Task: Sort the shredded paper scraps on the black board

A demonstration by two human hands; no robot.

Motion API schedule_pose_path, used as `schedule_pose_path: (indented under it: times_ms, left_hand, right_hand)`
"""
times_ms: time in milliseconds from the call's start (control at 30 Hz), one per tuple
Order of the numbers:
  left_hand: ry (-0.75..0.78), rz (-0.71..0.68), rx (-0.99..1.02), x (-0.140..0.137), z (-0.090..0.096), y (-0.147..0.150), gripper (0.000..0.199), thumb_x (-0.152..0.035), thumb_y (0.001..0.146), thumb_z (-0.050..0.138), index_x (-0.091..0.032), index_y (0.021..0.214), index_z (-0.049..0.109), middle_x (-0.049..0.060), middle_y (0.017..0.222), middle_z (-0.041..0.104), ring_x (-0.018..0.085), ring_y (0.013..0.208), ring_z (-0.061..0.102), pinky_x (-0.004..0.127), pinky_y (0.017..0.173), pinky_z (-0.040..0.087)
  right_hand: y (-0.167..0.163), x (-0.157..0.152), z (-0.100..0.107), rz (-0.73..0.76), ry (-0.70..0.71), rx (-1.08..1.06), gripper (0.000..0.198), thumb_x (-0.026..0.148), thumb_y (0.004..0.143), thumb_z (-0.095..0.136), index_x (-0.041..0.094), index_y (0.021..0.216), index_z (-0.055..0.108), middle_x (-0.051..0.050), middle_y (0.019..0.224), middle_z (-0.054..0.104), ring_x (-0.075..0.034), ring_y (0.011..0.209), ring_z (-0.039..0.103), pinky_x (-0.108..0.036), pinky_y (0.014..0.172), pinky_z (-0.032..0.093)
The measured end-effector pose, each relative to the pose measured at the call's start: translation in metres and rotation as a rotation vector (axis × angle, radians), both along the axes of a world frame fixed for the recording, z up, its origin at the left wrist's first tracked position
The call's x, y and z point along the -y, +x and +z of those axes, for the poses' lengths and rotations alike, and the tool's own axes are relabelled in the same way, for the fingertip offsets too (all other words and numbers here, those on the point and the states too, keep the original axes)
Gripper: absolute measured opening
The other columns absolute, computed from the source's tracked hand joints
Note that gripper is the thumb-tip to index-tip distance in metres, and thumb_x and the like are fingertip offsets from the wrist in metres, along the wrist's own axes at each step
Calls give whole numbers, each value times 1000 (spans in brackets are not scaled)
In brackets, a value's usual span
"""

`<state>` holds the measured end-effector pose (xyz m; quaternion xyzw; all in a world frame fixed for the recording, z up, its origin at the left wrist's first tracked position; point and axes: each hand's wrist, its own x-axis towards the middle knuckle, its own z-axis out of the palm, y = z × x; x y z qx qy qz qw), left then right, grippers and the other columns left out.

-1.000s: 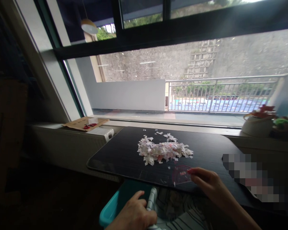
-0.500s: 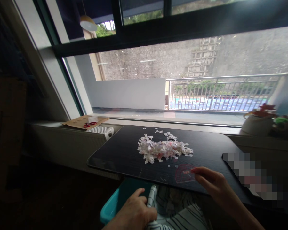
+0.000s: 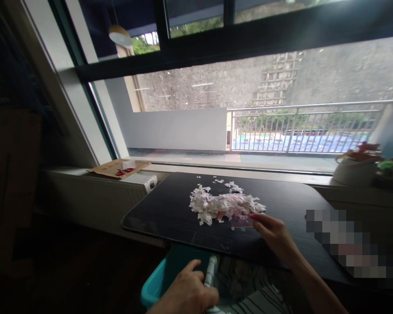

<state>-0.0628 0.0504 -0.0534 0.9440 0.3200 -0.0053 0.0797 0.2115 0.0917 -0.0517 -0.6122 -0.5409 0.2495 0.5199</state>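
My right hand pinches a clear protractor with red markings between thumb and fingers. The protractor is at the front edge of a heap of small cut paper pieces on the black table. Below the table's front edge, my left hand is closed on black-and-white striped cloth, its index finger stretched forward. Beside that hand is a teal plastic bin, partly hidden by the hand and cloth. What lies under the left palm is hidden.
Red scissors lie on brown cardboard on the sill at left, above a white radiator. A white pot stands on the sill at right. A blurred-out item lies at the table's right end.
My right hand has moved forward and left with the protractor, from the table's front edge up to the paper heap. My left hand keeps its place on the cloth.
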Motion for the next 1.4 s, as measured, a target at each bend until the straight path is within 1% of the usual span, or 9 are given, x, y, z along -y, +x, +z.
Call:
schedule_pose_path:
  times_ms: [200, 433, 533, 633, 833, 967, 1033, 1233, 1400]
  left_hand:
    - [48, -37, 21, 5, 7, 9, 15, -22, 72, 68, -20, 63, 57, -5, 58, 53, 15, 64, 55, 40, 104, 28]
    - [129, -346, -23, -3, -2, 55, 13, -26, 80, 72, -23, 72, 62, -8, 54, 51, 12, 55, 51, 39, 102, 31]
    - [142, -425, -66, -6, -8, 72, 7, -31, 83, 71, -25, 81, 66, -6, 56, 56, 12, 53, 51, 42, 97, 35]
    - [145, -465, -94, -3, -8, 83, 7, -32, 84, 69, -25, 82, 67, -5, 58, 59, 13, 52, 51, 41, 96, 36]
    - [175, -529, -81, 0, 0, 96, 40, -36, 94, 54, -19, 59, 60, -4, 56, 60, 9, 43, 44, 32, 94, 37]
    - [183, -540, -186, 0, 2, 102, 19, -32, 88, 64, -22, 73, 66, -4, 58, 62, 12, 48, 50, 35, 92, 38]
    - [198, -549, -203, -1, -2, 102, 9, -32, 84, 68, -24, 80, 67, -4, 59, 63, 14, 52, 53, 37, 92, 38]
    - [234, -560, -113, -4, -16, 97, 4, -26, 80, 71, -25, 78, 68, -4, 60, 64, 14, 48, 53, 37, 90, 40]
    - [190, -559, -137, -4, -13, 97, 3, -26, 81, 69, -25, 84, 69, -2, 61, 64, 16, 54, 56, 41, 95, 36]
  right_hand:
    - [27, 20, 4, -55, -31, 23, 31, 38, 69, 64, 17, 89, 77, -6, 81, 78, -24, 75, 71, -29, 69, 55]
    - [33, 18, -2, -35, -7, 51, 32, 41, 68, 67, 19, 88, 78, -4, 83, 78, -23, 74, 71, -29, 69, 56]
    - [34, 22, 1, 32, -26, 61, 30, 40, 70, 65, 18, 86, 77, -6, 86, 78, -24, 80, 72, -29, 72, 57]
    - [32, 21, 5, 12, 15, 74, 29, 41, 71, 64, 19, 86, 77, -6, 84, 78, -24, 77, 72, -30, 70, 57]
    - [26, 14, 7, 62, 16, 63, 29, 39, 70, 65, 16, 83, 77, -6, 80, 78, -24, 75, 71, -31, 69, 56]
    - [32, 26, 11, 158, -51, 48, 27, 38, 70, 65, 17, 83, 77, -7, 79, 78, -24, 74, 71, -29, 65, 56]
    - [36, 31, 11, 139, -50, 35, 28, 40, 69, 66, 18, 83, 77, -6, 80, 78, -24, 75, 71, -29, 67, 57]
    - [34, 40, 4, 31, -28, 12, 30, 43, 68, 66, 19, 82, 77, -6, 81, 78, -25, 77, 72, -30, 72, 58]
    - [26, 51, 5, 129, -63, 5, 27, 41, 71, 67, 19, 84, 77, -7, 84, 78, -23, 79, 71, -28, 71, 57]
